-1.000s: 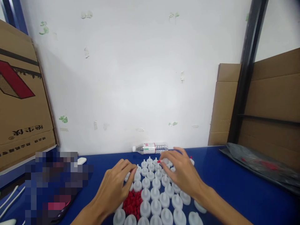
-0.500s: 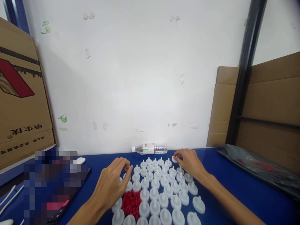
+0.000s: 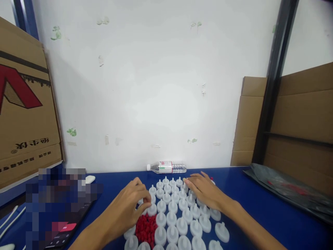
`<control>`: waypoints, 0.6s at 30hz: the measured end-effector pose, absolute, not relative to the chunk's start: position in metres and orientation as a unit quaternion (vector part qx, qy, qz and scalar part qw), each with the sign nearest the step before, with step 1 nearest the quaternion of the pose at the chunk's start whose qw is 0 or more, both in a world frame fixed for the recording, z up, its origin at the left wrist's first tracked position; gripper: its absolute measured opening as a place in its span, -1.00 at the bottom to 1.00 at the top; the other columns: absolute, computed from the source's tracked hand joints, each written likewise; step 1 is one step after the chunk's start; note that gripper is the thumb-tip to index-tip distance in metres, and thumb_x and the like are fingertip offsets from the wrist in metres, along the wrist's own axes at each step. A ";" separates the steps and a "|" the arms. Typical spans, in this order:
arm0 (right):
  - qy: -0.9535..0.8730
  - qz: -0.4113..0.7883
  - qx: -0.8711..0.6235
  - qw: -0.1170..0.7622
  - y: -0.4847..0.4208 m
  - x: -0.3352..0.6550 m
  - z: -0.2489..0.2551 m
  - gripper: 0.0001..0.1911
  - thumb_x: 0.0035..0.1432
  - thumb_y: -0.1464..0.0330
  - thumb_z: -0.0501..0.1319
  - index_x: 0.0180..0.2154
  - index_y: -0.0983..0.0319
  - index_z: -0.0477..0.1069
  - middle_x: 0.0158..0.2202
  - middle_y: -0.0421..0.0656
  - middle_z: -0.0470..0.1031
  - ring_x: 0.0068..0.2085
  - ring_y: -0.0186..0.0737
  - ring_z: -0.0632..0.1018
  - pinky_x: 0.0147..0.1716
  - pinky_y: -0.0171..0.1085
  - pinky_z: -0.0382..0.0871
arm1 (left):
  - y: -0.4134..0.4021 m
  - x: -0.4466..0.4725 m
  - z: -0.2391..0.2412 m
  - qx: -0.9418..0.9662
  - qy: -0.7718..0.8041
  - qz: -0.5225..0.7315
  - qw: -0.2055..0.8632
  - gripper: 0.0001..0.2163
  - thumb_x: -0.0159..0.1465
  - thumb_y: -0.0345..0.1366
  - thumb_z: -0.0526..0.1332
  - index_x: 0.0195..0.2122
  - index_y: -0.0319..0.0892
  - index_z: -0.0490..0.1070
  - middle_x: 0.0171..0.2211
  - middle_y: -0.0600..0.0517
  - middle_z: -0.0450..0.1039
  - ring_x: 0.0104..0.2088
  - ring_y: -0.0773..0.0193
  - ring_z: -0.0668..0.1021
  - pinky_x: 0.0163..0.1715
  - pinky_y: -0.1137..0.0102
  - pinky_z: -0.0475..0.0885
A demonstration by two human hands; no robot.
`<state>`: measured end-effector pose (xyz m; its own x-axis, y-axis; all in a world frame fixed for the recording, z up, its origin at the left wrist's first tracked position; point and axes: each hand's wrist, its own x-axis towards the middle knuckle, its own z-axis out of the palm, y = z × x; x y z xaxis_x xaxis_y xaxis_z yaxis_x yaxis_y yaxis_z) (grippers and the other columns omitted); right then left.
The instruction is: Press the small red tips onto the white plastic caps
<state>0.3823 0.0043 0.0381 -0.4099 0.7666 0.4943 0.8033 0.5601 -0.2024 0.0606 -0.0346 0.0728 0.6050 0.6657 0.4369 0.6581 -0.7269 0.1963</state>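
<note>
On the blue table stand rows of white round plastic caps, each with an upright nozzle. A pile of small red pieces lies among the caps at the near left. My left hand is just behind that pile, its fingers curled and thumb tip close to the index finger; whatever is between them is hidden. At the back right of the rows, my right hand rests low over the caps with its fingers stretched out, covering some of them. Just beyond its knuckles shows a red-tipped cap, partly hidden.
A clear water bottle lies against the white wall. To the left are a phone-like dark device, white cables and a printed carton. A grey plastic bag lies on the right, near cardboard sheets.
My right hand has left its pinch on a red piece at a back cap and flattened over the rows. My left hand has moved slightly right and nearer, its fingers closing behind the red pile.
</note>
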 end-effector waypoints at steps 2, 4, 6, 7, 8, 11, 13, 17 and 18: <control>-0.836 -0.033 -0.469 0.283 0.004 0.383 0.041 -0.45 0.53 0.12 -0.10 -0.28 0.16 0.57 -0.17 -0.14 0.67 0.06 -0.01 0.60 0.24 0.18 0.21 | -0.039 0.066 0.070 0.901 0.375 0.215 0.033 -0.85 0.34 -0.47 0.27 -0.35 -0.11 0.51 -0.32 0.08 0.55 -0.18 0.16 0.47 -0.18 0.31 0.34; -0.831 -0.034 -0.472 0.292 0.004 0.383 0.047 -0.47 0.54 0.15 -0.13 -0.21 0.17 0.56 -0.14 -0.12 0.66 0.02 -0.04 0.61 0.26 0.20 0.17 | -0.043 0.070 0.067 0.904 0.380 0.186 0.054 -0.85 0.34 -0.48 0.28 -0.34 -0.11 0.54 -0.30 0.08 0.56 -0.19 0.18 0.49 -0.17 0.30 0.33; -0.827 -0.036 -0.474 0.300 0.003 0.383 0.053 -0.50 0.54 0.17 -0.14 -0.16 0.17 0.54 -0.12 -0.11 0.65 0.00 -0.06 0.61 0.26 0.20 0.14 | -0.046 0.073 0.065 0.904 0.387 0.169 0.071 -0.86 0.35 -0.46 0.28 -0.32 -0.10 0.56 -0.28 0.08 0.57 -0.19 0.19 0.52 -0.17 0.30 0.34; -0.826 -0.037 -0.473 0.304 0.003 0.382 0.056 -0.51 0.54 0.18 -0.14 -0.13 0.17 0.53 -0.12 -0.11 0.65 0.00 -0.07 0.61 0.27 0.20 0.13 | -0.047 0.074 0.064 0.902 0.392 0.166 0.078 -0.87 0.35 -0.45 0.29 -0.31 -0.10 0.57 -0.27 0.08 0.57 -0.18 0.19 0.53 -0.17 0.29 0.34; -0.826 -0.038 -0.471 0.307 0.002 0.381 0.058 -0.52 0.54 0.19 -0.13 -0.12 0.17 0.53 -0.11 -0.11 0.64 0.01 -0.07 0.60 0.27 0.19 0.13 | -0.047 0.074 0.063 0.899 0.397 0.166 0.084 -0.89 0.34 -0.43 0.31 -0.31 -0.10 0.58 -0.27 0.07 0.56 -0.17 0.18 0.53 -0.17 0.29 0.34; -0.830 -0.039 -0.461 0.312 -0.002 0.378 0.061 -0.57 0.54 0.22 -0.11 -0.09 0.16 0.51 -0.10 -0.12 0.64 0.01 -0.10 0.59 0.27 0.17 0.12 | -0.047 0.075 0.062 0.892 0.412 0.161 0.092 -0.92 0.33 -0.40 0.33 -0.29 -0.09 0.59 -0.25 0.06 0.54 -0.16 0.17 0.54 -0.19 0.30 0.35; -0.833 -0.039 -0.454 0.313 -0.005 0.375 0.063 -0.59 0.54 0.24 -0.10 -0.10 0.14 0.51 -0.12 -0.16 0.64 -0.02 -0.13 0.60 0.26 0.16 0.12 | -0.046 0.076 0.061 0.891 0.417 0.153 0.091 -0.91 0.33 -0.41 0.32 -0.29 -0.09 0.59 -0.25 0.06 0.53 -0.17 0.18 0.53 -0.21 0.31 0.34; -0.835 -0.044 -0.446 0.319 -0.009 0.372 0.065 -0.60 0.54 0.27 -0.10 -0.11 0.14 0.51 -0.14 -0.17 0.64 -0.04 -0.13 0.59 0.26 0.15 0.10 | -0.044 0.079 0.060 0.890 0.422 0.145 0.097 -0.90 0.32 -0.42 0.32 -0.33 -0.11 0.59 -0.29 0.07 0.52 -0.20 0.20 0.52 -0.17 0.31 0.32; -0.835 -0.045 -0.444 0.320 -0.010 0.371 0.065 -0.60 0.54 0.26 -0.10 -0.11 0.14 0.52 -0.13 -0.16 0.64 -0.04 -0.13 0.58 0.26 0.14 0.09 | -0.043 0.079 0.060 0.889 0.422 0.145 0.101 -0.90 0.32 -0.42 0.33 -0.34 -0.11 0.59 -0.30 0.08 0.52 -0.20 0.20 0.52 -0.15 0.31 0.32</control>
